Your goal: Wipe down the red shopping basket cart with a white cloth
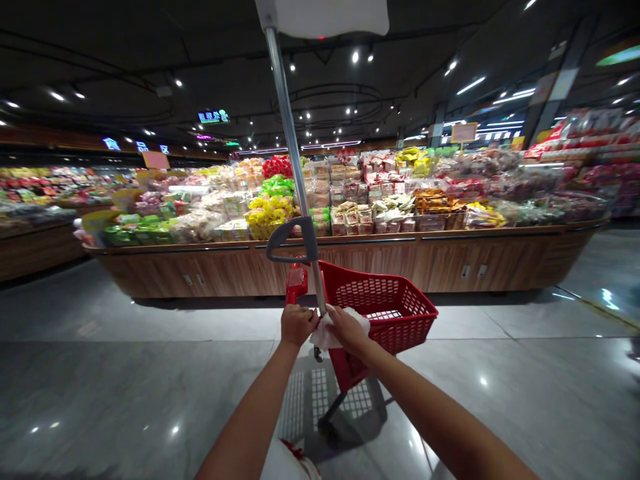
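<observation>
My left hand (299,325) is closed at the near end of the red cart handle (297,281), its thumb beside the metal pole (289,113). My right hand (349,329) presses a crumpled white cloth or tissue (324,335) against the lower part of that pole. The pole rises from the red shopping cart (400,330), whose perforated basket extends to the right. Partway up it is a grey loop-shaped grip (287,243), and a white panel (330,15) tops it. Cloth and fingers hide where the pole meets the cart.
Beyond the cart runs a long wooden display counter (370,263) piled with packaged snacks (273,217). More stocked shelves (600,167) stand at the right, and another counter (35,243) at the left. The grey floor (500,373) is shiny and reflects the lights.
</observation>
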`<state>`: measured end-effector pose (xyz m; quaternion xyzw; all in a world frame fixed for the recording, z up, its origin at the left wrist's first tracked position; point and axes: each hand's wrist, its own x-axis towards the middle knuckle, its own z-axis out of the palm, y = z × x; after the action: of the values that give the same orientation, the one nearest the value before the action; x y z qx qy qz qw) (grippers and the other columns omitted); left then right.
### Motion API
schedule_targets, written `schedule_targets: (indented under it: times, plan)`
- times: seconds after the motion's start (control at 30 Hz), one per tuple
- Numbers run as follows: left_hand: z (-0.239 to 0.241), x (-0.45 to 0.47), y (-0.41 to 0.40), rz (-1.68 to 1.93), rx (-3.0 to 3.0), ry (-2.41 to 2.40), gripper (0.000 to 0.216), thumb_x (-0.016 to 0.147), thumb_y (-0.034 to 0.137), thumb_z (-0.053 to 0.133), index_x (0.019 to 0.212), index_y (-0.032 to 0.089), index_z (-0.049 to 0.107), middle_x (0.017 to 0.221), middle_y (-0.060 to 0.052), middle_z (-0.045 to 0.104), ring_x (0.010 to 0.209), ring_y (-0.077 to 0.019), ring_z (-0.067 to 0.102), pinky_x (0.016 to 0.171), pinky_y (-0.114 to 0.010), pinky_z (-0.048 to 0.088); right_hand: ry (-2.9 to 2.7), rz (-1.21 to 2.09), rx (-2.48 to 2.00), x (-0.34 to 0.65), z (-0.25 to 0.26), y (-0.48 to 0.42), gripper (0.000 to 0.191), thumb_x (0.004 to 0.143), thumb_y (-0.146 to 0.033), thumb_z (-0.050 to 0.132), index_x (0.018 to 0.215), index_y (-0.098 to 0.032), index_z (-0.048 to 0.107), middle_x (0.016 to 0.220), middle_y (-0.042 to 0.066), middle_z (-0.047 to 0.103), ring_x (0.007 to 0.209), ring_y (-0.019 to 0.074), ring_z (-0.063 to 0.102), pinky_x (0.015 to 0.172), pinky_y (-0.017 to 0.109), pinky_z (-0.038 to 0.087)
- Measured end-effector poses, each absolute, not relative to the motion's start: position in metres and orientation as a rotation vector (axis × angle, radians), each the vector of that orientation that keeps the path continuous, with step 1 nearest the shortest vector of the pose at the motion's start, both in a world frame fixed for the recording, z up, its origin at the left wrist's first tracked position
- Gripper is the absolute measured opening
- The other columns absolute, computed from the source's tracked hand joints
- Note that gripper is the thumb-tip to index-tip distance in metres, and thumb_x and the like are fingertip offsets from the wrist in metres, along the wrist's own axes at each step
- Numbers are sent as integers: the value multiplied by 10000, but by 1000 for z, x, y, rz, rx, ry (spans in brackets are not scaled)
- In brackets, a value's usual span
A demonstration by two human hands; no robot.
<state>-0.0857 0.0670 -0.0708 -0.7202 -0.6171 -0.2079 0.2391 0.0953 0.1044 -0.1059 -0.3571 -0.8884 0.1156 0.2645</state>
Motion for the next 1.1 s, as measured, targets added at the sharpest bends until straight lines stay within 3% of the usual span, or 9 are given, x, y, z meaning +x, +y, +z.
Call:
schedule_targets:
  times: [0.2, 0.33, 0.43, 0.53, 0.67, 0.87, 1.1]
  plan:
    - [-65, -107, 67, -558, -2022, -1694, 361, 913, 277, 431, 685, 184, 694, 750, -86, 688, 792, -220, 614, 795, -382, 428, -2404, 264, -1104, 105, -119, 109, 462, 918, -221, 487, 1378, -249, 449, 1206, 75, 617, 1069, 204, 578, 897, 303, 413]
    - [-83, -104, 60, -803, -1691, -1750, 275, 925, 214, 397, 959, 150, 662, 1094, -155, 650, 1130, -286, 554, 999, -490, 384, -2400, 263, -1250, 149, -138, 119, 431, 915, -182, 423, 1338, -211, 500, 1186, 93, 626, 1065, 219, 582, 904, 316, 409]
    - [-104, -88, 55, -785, -1882, -1531, 311, 933, 162, 355, 1133, 174, 593, 1266, -136, 586, 1289, -264, 456, 1090, -506, 321, -2379, 280, -1262, 163, -147, 120, 446, 906, -153, 388, 1329, -225, 514, 1170, 95, 638, 1049, 228, 589, 902, 329, 416]
    - [-119, -67, 54, -609, -2087, -1466, 311, 940, 240, 394, 1204, 198, 553, 1202, -102, 628, 1251, -263, 494, 1106, -524, 315, -2359, 308, -1256, 163, -151, 115, 472, 897, -153, 402, 1348, -253, 493, 1183, 85, 637, 1073, 225, 580, 926, 334, 411]
    - [-129, -53, 56, -591, -1962, -1654, 370, 928, 430, 435, 1118, 153, 591, 1043, -119, 661, 1114, -296, 564, 1099, -566, 315, -2355, 291, -1204, 150, -151, 104, 549, 879, -145, 431, 1418, -247, 403, 1313, 88, 564, 1167, 220, 529, 994, 351, 384]
    - [-137, -63, 54, -633, -1979, -1601, 429, 937, 436, 403, 1204, 139, 559, 1136, -140, 637, 1160, -303, 538, 1088, -565, 334, -2344, 262, -1031, 90, -139, 93, 523, 908, -167, 396, 1430, -190, 386, 1370, 120, 524, 1193, 219, 522, 1013, 351, 393]
    - [-132, -78, 51, -549, -2040, -1604, 363, 928, 407, 427, 1171, 176, 565, 1156, -118, 633, 1168, -282, 540, 1100, -544, 342, -2392, 277, -1191, 95, -137, 101, 380, 917, -199, 418, 1269, -230, 558, 1109, 81, 657, 975, 216, 620, 845, 306, 440]
